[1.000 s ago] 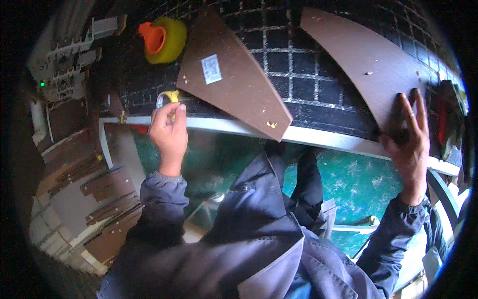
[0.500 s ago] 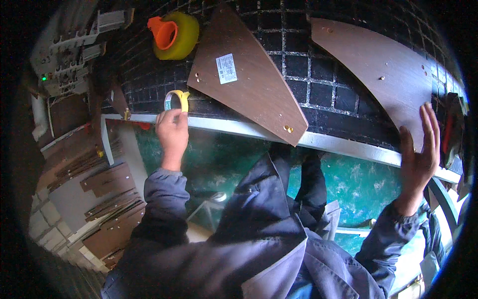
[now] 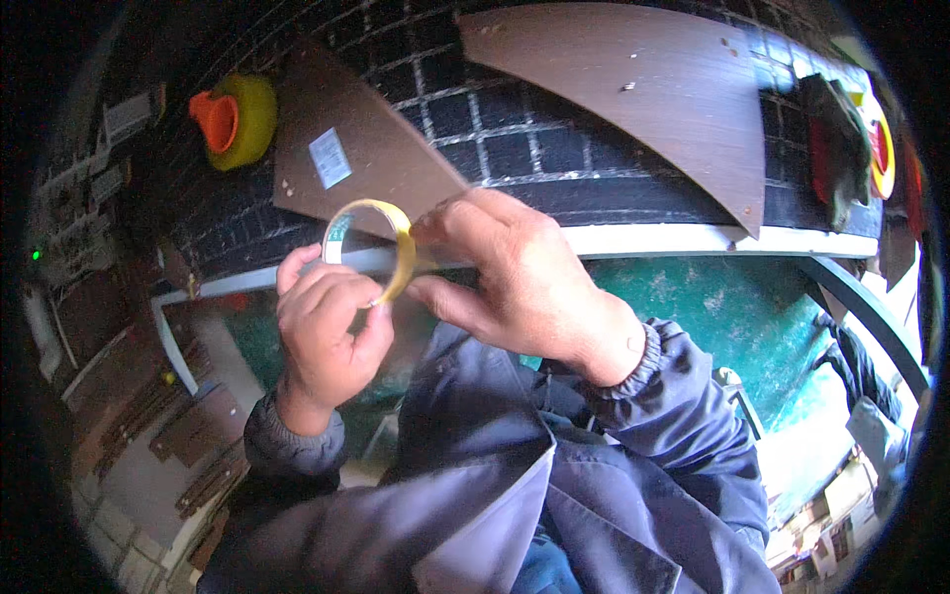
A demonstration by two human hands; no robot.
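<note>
A narrow roll of yellow tape with a pale inner core is held up just over the bench's near edge. My left hand grips its lower rim between thumb and fingers. My right hand is at the roll's right side, thumb and forefinger parted; blur there hides whether they touch the tape. Behind the hands lies a brown wood-grain panel bearing a white label. A second brown panel, with a curved edge, lies to its right.
An orange tape dispenser with a large yellowish roll stands at the far left of the black gridded benchtop. The bench has a white front edge. Dark items and another yellow roll are at the right. Brown boards lie stacked low at left.
My left hand has lifted the tape roll off the bench and closer to me. My right hand has left the right panel and come across to the roll. The view has shifted rightward.
</note>
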